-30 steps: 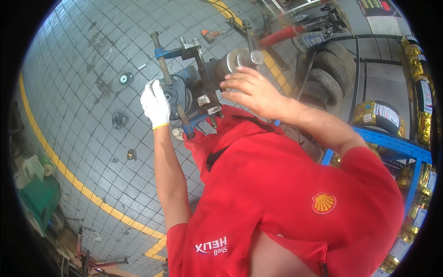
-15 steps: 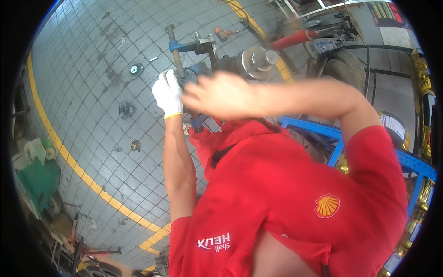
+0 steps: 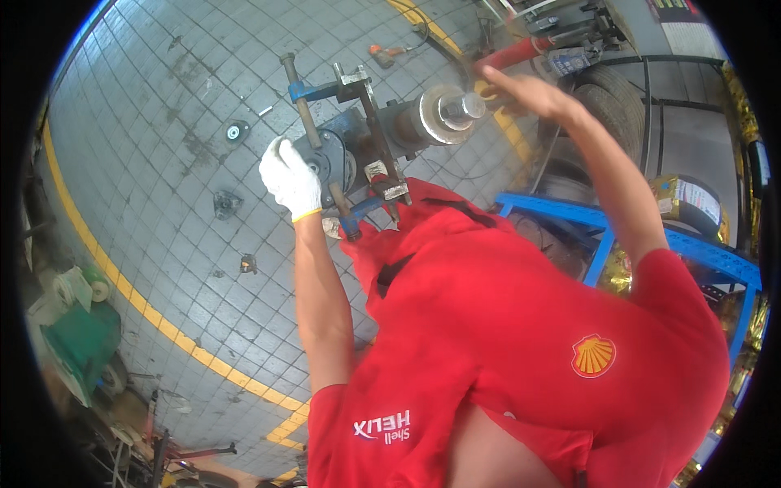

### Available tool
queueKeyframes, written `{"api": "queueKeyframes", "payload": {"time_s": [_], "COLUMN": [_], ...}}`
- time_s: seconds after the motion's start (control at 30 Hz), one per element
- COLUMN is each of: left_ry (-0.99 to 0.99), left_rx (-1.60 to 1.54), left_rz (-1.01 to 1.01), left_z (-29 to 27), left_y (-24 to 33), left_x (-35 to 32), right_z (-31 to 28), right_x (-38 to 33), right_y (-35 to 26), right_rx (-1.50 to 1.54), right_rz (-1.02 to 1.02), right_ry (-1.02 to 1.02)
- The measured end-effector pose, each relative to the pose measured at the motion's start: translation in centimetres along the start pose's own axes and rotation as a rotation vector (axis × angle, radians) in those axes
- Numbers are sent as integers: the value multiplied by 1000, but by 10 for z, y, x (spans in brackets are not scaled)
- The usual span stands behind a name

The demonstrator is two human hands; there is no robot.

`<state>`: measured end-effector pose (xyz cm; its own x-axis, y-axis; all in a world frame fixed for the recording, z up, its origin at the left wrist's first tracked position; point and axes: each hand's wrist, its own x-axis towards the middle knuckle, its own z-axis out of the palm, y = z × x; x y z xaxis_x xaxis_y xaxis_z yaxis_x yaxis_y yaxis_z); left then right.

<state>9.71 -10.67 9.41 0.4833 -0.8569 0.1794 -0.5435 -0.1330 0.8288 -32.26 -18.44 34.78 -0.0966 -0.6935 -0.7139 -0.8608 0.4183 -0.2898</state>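
Grey floor tiles (image 3: 163,122) fill the upper left of the frame, and a yellow line (image 3: 122,297) curves across them on the left. Near the top middle stands a metal machine (image 3: 366,138) with a thick round shaft (image 3: 443,114) that sticks out to the right. The left hand (image 3: 290,179), in a white glove, rests on the machine's round grey part, fingers curled against it. The right hand (image 3: 529,93), bare, is at the upper right, just beside the end of the shaft, with its fingers spread apart. A red shirt (image 3: 521,350) fills the lower right. A blue frame (image 3: 602,232) and a tyre (image 3: 614,106) sit at the right.
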Motion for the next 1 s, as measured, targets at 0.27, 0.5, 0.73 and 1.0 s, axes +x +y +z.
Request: {"api": "queueKeyframes", "payload": {"time_s": [0.27, 0.5, 0.73, 1.0], "left_ry": [-172, -46, -114, -183], "left_rx": [-660, -625, -627, -577], "left_rz": [-630, -589, -605, -605], "left_z": [2, 9, -1, -1], "left_y": [-31, -35, -40, -50], "left_x": [19, -4, 4, 20], "right_z": [30, 51, 41, 1], "right_x": [-26, -40, -54, -47], "right_y": [8, -10, -19, 12], "right_rx": [181, 216, -73, -220], "right_rz": [-243, -383, -619, -575], "right_ry": [205, 189, 194, 133]}}
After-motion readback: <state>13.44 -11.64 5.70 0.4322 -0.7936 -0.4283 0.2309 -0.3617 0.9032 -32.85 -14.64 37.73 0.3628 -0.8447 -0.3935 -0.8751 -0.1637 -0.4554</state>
